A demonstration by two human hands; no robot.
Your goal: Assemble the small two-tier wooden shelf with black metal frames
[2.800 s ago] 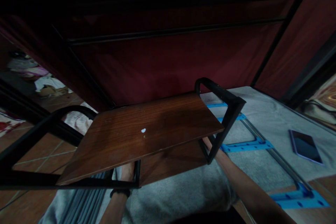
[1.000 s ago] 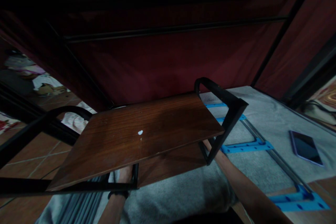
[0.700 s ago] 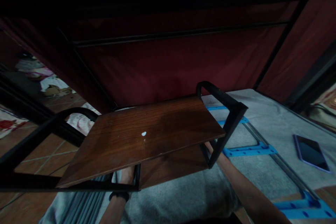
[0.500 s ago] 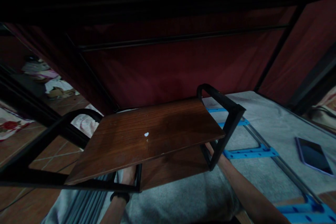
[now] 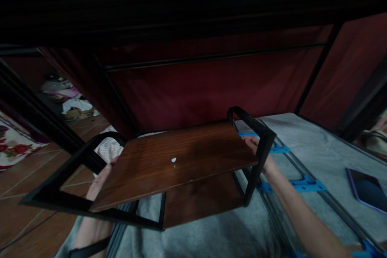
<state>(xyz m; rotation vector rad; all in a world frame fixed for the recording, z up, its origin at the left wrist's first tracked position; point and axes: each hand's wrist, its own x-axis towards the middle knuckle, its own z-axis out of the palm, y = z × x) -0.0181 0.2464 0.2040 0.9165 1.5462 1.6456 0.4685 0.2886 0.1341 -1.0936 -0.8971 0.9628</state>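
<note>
Two ends of the shelf (image 5: 184, 151) were flanked by the left hand (image 5: 100, 179) and right hand (image 5: 252, 144), probably for balanced support. Grips were partly hidden; closure couldn't be told. Shelf was positioned over the grey blanket (image 5: 217, 236).

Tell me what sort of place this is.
Probably a room in a home: it has a tiled floor, a heap of cloth, and a phone lying on a grey blanket.

In the dim light I see dark red panels (image 5: 211, 88) edged in black, and a reddish-brown, pale-jointed tiled floor (image 5: 24, 211).
</note>
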